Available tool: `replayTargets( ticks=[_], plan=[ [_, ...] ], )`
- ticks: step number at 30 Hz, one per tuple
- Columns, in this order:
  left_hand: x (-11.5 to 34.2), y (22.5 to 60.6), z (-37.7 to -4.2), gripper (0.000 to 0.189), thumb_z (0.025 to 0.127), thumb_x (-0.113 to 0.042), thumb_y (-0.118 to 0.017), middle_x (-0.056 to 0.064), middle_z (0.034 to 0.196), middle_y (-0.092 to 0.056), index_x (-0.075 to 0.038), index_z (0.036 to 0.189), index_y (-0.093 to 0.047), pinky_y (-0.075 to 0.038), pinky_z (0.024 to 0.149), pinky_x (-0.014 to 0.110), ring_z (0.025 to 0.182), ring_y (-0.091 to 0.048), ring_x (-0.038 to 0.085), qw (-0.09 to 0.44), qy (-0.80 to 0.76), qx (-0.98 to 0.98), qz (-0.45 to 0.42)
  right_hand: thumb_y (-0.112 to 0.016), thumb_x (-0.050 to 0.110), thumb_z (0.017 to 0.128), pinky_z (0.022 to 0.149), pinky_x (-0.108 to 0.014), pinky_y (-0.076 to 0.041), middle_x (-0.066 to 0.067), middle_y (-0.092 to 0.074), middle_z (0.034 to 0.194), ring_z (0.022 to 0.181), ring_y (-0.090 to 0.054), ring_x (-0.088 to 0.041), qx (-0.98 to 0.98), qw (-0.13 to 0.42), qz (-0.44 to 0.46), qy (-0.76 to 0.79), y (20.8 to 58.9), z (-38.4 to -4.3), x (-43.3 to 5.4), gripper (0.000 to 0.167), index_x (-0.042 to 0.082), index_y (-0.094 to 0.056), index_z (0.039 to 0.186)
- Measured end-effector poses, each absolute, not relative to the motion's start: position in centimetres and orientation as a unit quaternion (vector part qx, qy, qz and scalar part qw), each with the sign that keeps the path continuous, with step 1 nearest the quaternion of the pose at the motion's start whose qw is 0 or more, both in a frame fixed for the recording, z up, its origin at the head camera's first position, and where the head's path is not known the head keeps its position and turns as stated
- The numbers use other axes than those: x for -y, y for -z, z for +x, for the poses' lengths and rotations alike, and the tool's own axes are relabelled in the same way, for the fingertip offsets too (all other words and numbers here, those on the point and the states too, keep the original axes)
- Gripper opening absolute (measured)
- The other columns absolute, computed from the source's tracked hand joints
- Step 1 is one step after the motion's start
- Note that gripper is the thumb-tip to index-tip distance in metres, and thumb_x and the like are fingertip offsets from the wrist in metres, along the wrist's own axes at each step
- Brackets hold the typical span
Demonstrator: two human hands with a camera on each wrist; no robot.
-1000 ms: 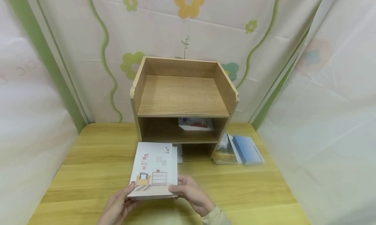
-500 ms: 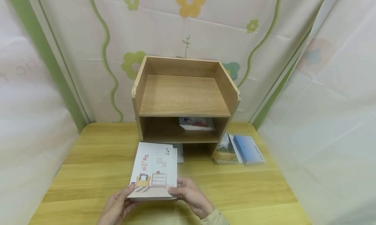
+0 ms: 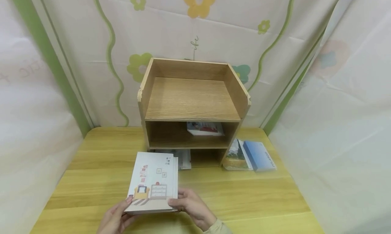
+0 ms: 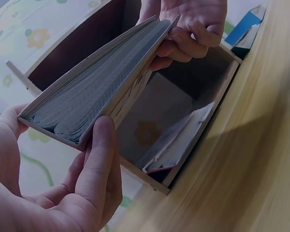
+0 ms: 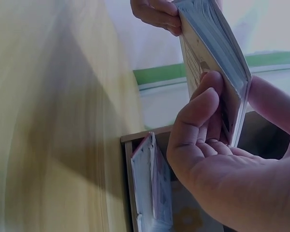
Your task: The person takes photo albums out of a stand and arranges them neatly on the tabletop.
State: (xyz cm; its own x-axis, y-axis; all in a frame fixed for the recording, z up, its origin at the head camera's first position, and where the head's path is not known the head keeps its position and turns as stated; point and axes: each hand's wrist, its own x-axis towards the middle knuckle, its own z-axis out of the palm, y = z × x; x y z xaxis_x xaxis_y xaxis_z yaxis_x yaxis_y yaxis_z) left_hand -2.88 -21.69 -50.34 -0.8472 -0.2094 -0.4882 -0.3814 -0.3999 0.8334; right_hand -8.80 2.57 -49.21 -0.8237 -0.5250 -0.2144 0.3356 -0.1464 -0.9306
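A white photo album, its cover printed with a bed and a drawer chest, is held above the table in front of the wooden shelf. My left hand grips its lower left corner, thumb on the cover and fingers beneath. At the lower right edge, my right hand pinches it between thumb and fingers. The left wrist view looks onto the thick page edges of the album between two stiff covers. Books lie in the shelf's bottom compartment, partly hidden by the album.
In the middle compartment lies a book with a red picture. Right of the shelf, a blue box-like book marked POLAROID leans beside a landscape-covered book on the wooden table. Flower-printed curtains surround the table.
Both hands have drawn the album slightly left and toward me, away from the shelf. More of the books in the bottom compartment now shows.
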Motion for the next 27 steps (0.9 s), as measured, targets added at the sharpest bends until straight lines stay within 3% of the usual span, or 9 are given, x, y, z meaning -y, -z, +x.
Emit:
replayTargets(
  ticks=[5, 19, 27],
  plan=[
    [22.4, 50.4, -2.8, 0.055, 0.095, -0.023, -0.065, 0.017, 0.096, -0.067, 0.02, 0.124, -0.049, -0.057, 0.085, 0.04, 0.088, -0.068, 0.025, 0.049, -0.794, -0.538, -0.278, -0.066, 0.0, 0.087, 0.063, -0.023, -0.053, -0.018, -0.07, 0.101, 0.074, -0.065, -0.015, -0.586, 0.287, -0.078, 0.754, 49.4, -8.6, -1.8, 0.033, -0.006, -0.063, 0.119],
    [24.7, 50.0, -2.0, 0.066, 0.096, -0.034, -0.064, 0.015, 0.098, -0.066, 0.021, 0.129, -0.046, -0.056, 0.087, 0.035, 0.091, -0.068, 0.024, 0.07, -0.778, -0.548, -0.299, -0.067, 0.0, 0.086, 0.061, -0.022, -0.051, -0.014, -0.071, 0.099, 0.072, -0.065, -0.015, -0.591, 0.296, -0.074, 0.747, 48.9, -8.2, 0.3, 0.033, -0.004, -0.065, 0.118],
    [25.6, 50.2, -1.9, 0.051, 0.096, -0.033, -0.065, 0.015, 0.095, -0.066, 0.013, 0.117, -0.057, -0.056, 0.087, 0.036, 0.088, -0.068, 0.022, 0.06, -0.79, -0.527, -0.308, -0.067, 0.0, 0.085, 0.056, -0.02, -0.047, -0.013, -0.072, 0.095, 0.067, -0.062, -0.013, -0.6, 0.293, -0.083, 0.74, 49.0, -8.2, 1.2, 0.03, -0.003, -0.067, 0.115]
  ],
)
